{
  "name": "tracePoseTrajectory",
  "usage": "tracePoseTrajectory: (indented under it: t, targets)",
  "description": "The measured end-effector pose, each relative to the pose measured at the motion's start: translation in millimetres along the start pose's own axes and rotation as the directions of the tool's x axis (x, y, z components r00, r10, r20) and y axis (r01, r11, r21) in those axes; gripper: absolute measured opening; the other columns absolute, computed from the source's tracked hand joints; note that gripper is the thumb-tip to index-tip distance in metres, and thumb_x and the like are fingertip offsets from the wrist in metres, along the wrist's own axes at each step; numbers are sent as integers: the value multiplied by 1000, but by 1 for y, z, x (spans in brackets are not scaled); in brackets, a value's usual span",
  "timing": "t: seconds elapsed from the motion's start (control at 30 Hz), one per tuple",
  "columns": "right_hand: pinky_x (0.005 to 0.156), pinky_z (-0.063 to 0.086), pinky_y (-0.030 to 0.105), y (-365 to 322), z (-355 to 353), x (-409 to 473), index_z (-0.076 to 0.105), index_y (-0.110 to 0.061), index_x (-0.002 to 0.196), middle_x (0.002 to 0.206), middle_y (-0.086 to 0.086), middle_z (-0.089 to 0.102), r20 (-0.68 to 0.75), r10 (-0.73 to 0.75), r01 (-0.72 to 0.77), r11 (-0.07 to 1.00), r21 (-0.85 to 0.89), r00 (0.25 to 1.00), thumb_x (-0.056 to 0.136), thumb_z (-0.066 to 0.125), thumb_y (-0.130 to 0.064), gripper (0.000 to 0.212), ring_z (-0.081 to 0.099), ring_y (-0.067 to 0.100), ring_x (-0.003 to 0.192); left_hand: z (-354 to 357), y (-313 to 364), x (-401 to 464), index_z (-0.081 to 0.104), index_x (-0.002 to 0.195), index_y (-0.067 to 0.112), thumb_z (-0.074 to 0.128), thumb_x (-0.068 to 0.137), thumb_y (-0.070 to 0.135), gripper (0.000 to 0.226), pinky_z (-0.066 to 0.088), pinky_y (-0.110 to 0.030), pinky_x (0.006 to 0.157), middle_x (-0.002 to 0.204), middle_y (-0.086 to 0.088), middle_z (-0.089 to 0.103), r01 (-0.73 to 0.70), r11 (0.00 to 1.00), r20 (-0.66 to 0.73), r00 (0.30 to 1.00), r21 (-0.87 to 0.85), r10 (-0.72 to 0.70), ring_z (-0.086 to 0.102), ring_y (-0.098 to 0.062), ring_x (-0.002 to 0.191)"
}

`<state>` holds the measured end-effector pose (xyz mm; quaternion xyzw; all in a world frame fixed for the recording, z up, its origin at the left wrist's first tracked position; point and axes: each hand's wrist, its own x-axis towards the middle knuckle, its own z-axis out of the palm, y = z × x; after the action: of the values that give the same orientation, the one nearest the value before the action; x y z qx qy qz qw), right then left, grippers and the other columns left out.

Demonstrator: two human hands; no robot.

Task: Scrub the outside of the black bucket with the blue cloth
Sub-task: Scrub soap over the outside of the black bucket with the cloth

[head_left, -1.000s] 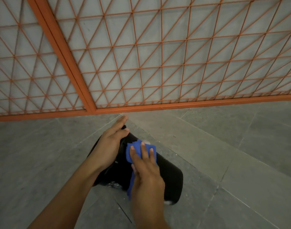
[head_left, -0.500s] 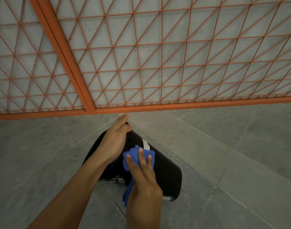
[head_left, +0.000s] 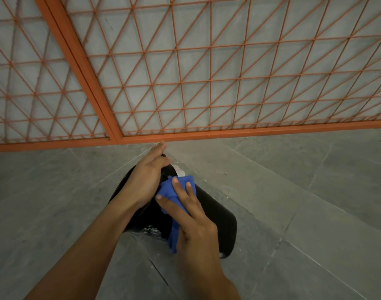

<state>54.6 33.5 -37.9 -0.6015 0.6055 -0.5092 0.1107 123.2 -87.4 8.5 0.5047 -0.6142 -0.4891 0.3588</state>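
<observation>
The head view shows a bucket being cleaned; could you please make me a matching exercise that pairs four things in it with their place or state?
Things:
1. black plastic bucket
2. blue cloth
3. left hand
4. orange metal lattice fence

Places or states:
A. stands upright behind the tiled floor
B. lies on its side on the floor
C. holds the bucket's far end
D. pressed under the right hand's fingers

Pairs: 1-B, 2-D, 3-C, 4-A
</observation>
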Motion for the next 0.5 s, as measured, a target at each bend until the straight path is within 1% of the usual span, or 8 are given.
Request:
tracePoseTrajectory:
  t: [0.07, 0.1, 0.17, 0.23, 0.3, 0.4, 0.43, 0.5]
  targets:
    - [94, 43, 55, 3, -2, -4, 66, -20, 112, 135, 2, 45, -57, 14, -13, 1000, 15, 998, 90, 35, -19, 38, 30, 35, 130, 2, 1, -3, 38, 143, 14, 41, 95, 6, 49, 13, -32, 120, 156, 2, 27, -6, 1000, 12, 1000, -14, 6, 21, -8, 144]
    - [93, 44, 56, 2, -1, -4, 66, -20, 111, 134, 2, 46, -73, 32, -29, 999, 37, 997, 90, 40, -14, 34, 30, 35, 130, 3, 1, -3, 38, 143, 14, 41, 95, 6, 49, 13, -31, 120, 156, 2, 27, -10, 1000, 13, 1000, -16, 10, 20, -8, 144]
    - [98, 40, 55, -2, 5, -1, 64, -21, 114, 136, -1, 45, -64, 43, -39, 997, 64, 997, 85, 51, -4, 36, 29, 29, 133, 3, 0, -2, 38, 143, 13, 41, 95, 6, 48, 14, -29, 119, 155, 3, 27, -10, 1000, 14, 1000, -21, 11, 21, -8, 144]
    - [102, 36, 51, -3, 7, 0, 60, -23, 118, 138, -2, 45, -36, -8, 9, 999, 45, 999, 87, 51, -9, 35, 30, 25, 134, 1, -1, -1, 40, 142, 14, 41, 95, 6, 48, 15, -28, 119, 154, 3, 30, -9, 1000, 2, 1000, -18, 9, 23, -7, 143]
    - [100, 39, 51, 13, 7, -7, 60, -20, 119, 136, -1, 47, -71, -44, 45, 999, 9, 997, 88, 50, -9, 34, 33, 28, 132, -2, -3, 0, 41, 142, 13, 41, 95, 5, 48, 16, -29, 119, 153, 3, 32, -15, 999, 1, 1000, -30, 15, 25, -7, 142]
    - [97, 42, 55, 32, 8, -23, 56, -17, 122, 137, -1, 43, -118, 102, -91, 991, 95, 988, 78, 61, 13, 54, 28, 20, 135, -4, -3, -2, 40, 142, 13, 42, 94, 3, 49, 16, -24, 117, 153, 4, 33, -26, 998, 9, 1000, -61, 27, 26, -6, 141]
    - [100, 41, 52, 29, 11, -23, 53, -19, 124, 138, -2, 42, -141, 107, -94, 991, 97, 984, 77, 62, 13, 57, 27, 17, 135, -3, -5, -2, 40, 142, 13, 42, 94, 3, 50, 16, -21, 116, 153, 5, 32, -36, 998, 22, 999, -58, 37, 26, -5, 141]
    - [106, 33, 42, 20, 15, -13, 50, -20, 125, 137, -5, 44, -151, 65, -52, 995, 90, 986, 80, 59, 8, 54, 27, 13, 135, -3, -7, -2, 41, 141, 12, 42, 93, 2, 49, 18, -18, 113, 152, 5, 34, -41, 997, 34, 998, -69, 44, 28, -3, 140]
